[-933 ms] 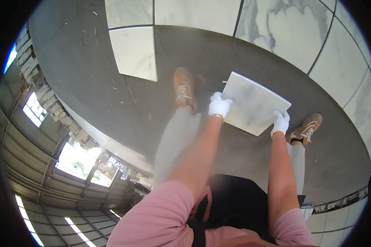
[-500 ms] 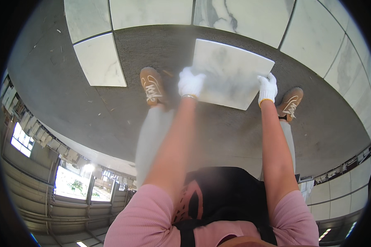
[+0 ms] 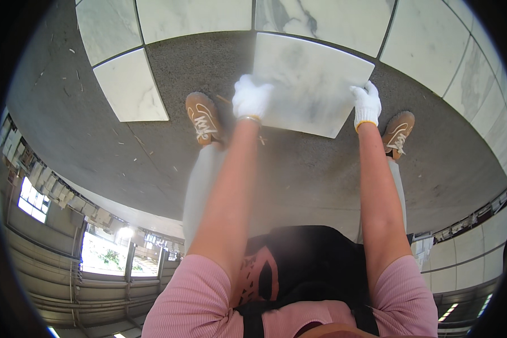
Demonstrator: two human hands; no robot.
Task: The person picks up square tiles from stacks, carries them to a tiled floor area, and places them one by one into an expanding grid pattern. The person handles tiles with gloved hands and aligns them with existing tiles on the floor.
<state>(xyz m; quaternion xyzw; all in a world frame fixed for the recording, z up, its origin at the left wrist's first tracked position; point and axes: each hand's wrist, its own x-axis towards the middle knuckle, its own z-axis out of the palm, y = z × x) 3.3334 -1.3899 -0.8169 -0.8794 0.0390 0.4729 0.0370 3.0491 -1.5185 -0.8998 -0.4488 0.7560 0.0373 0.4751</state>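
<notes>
A white marble tile (image 3: 307,84) with faint grey veining lies between my two gloved hands, its far edge close against the row of laid tiles. My left hand (image 3: 250,97), in a white knit glove, grips the tile's left edge; its fingers are closed round that side. On the opposite edge my right hand (image 3: 367,105), gloved the same way, holds on with bent fingers. The fingertips under the tile are hidden. Whether the tile rests on the floor or hangs just above it, I cannot tell.
Large marble tiles (image 3: 327,19) with narrow dark gaps stretch along the far side and round to the right. A smaller tile (image 3: 130,87) lies at the left. My brown shoes (image 3: 204,119) stand either side of the held tile on the grey floor (image 3: 169,163), which has scattered chips.
Both hands have pushed the tile away from me and slightly left, so its far edge now sits nearer the laid tiles. A small cross-shaped piece now shows beside my left wrist.
</notes>
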